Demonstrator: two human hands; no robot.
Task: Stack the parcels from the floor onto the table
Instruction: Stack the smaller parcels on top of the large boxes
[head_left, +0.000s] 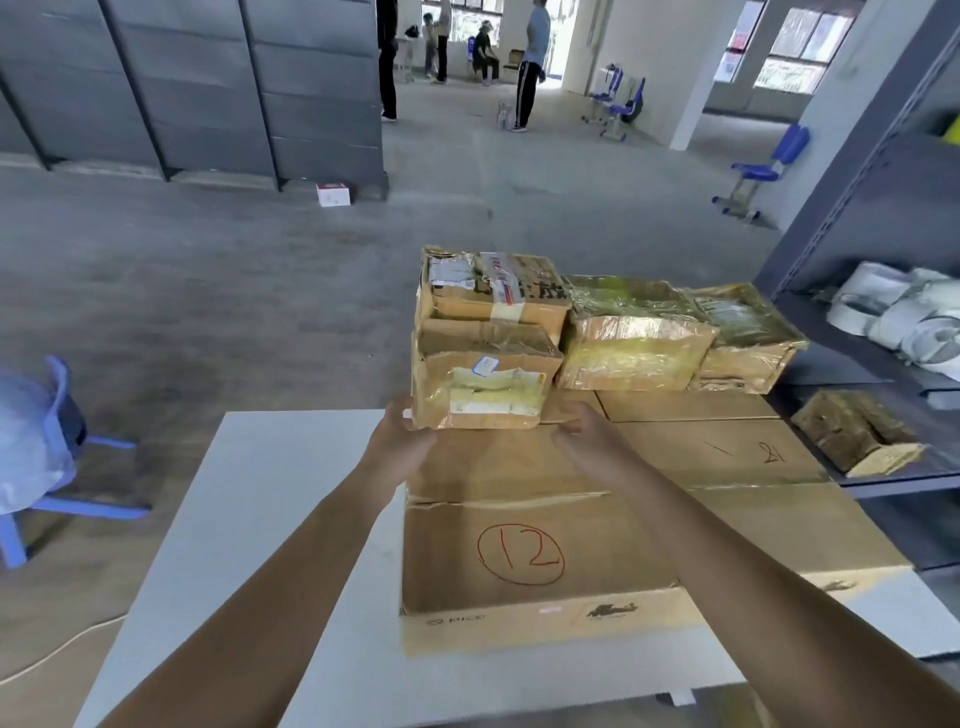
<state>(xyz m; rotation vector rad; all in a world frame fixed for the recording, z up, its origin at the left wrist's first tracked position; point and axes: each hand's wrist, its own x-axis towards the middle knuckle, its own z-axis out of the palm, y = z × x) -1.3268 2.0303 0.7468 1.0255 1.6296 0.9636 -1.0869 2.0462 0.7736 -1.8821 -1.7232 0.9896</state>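
Note:
A white table (270, 493) carries a big flat cardboard box marked 12 (519, 556) with another marked 21 (727, 452) behind it. On the flat boxes stand several small taped parcels. My left hand (402, 441) and my right hand (584, 439) grip the lower corners of the front parcel (485, 382), which has a white label. A second taped parcel (493, 288) sits on top of it. Two more parcels (631, 332) (745, 332) stand in a row to the right.
A grey metal shelf (883, 483) at the right holds a brown parcel (857, 431) and white bags (904, 317). A blue chair (47, 447) stands left of the table. A small white box (333, 194) lies on the floor. People stand far back.

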